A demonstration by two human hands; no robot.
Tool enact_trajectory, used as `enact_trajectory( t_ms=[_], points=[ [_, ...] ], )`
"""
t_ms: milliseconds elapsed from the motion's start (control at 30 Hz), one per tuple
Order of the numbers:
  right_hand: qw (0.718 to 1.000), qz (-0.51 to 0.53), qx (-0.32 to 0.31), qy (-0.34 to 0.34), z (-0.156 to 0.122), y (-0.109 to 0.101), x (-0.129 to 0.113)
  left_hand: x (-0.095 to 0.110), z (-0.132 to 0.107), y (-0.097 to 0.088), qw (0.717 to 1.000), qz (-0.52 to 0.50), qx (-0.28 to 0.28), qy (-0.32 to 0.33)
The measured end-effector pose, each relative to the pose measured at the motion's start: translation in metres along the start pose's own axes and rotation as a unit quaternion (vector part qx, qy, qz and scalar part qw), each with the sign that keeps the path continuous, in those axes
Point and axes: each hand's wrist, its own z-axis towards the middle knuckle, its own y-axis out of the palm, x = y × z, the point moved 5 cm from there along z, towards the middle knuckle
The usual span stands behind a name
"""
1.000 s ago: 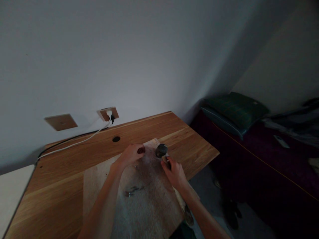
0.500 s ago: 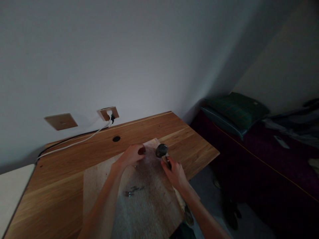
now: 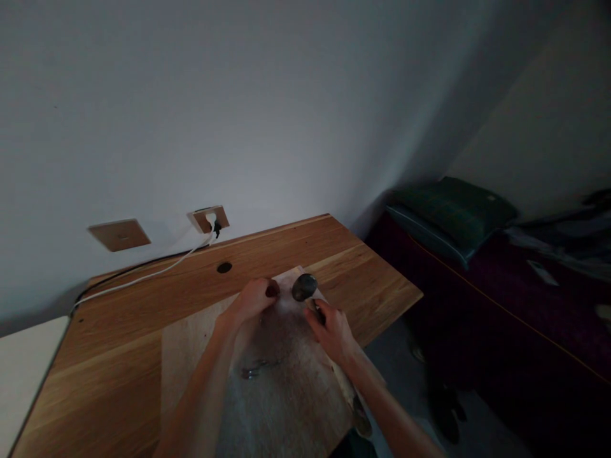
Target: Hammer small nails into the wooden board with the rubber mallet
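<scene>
My right hand (image 3: pixel 331 331) is closed round the handle of a hammer with a dark, rounded head (image 3: pixel 304 287). The hammer head is just right of my left hand (image 3: pixel 258 298), above the far end of a pale wooden board (image 3: pixel 291 407). My left hand's fingers are pinched together near the board's far edge; what they hold, if anything, is too small and dark to make out. Several small shiny metal pieces (image 3: pixel 251 373), perhaps nails, lie on the board between my forearms.
Beneath the board is a wooden table (image 3: pixel 367 273) with a round dark hole (image 3: pixel 224 268). A white cable (image 3: pixel 157 275) runs along its back to a wall socket (image 3: pixel 210 219). At the right a green pillow (image 3: pixel 453 213) lies on a purple-covered bed (image 3: pixel 477 331).
The hammer head has shifted slightly left, closer to my left hand, and tilted. My left hand stays in nearly the same place.
</scene>
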Motion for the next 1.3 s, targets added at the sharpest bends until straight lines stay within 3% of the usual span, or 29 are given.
enact_trajectory(
  t_ms=[133,267,600,800,1033,1167,1300],
  points=[
    [1.0,-0.007,0.0,-0.024,0.002,0.002,-0.025,0.001,0.0,-0.001,0.999,-0.021,0.023,0.015],
    [0.998,-0.044,-0.007,-0.037,0.004,0.011,-0.036,0.0,0.0,0.0,0.999,-0.027,0.021,0.006],
    [0.998,-0.04,0.002,-0.041,0.0,0.015,-0.03,-0.002,-0.003,0.0,0.999,-0.037,0.016,-0.001],
    [0.999,-0.026,0.001,-0.029,-0.024,0.01,-0.006,0.005,-0.001,-0.006,1.0,0.001,0.011,0.014],
    [0.999,-0.002,0.008,-0.043,-0.033,0.015,0.013,0.013,-0.036,-0.024,0.994,0.091,-0.041,-0.047],
    [0.998,0.006,0.018,-0.059,-0.032,0.015,0.012,0.0,-0.061,-0.019,0.986,0.112,-0.053,-0.107],
    [0.998,0.012,0.016,-0.064,-0.033,0.013,0.011,-0.001,-0.07,-0.009,0.992,0.072,-0.036,-0.098]
  ],
)
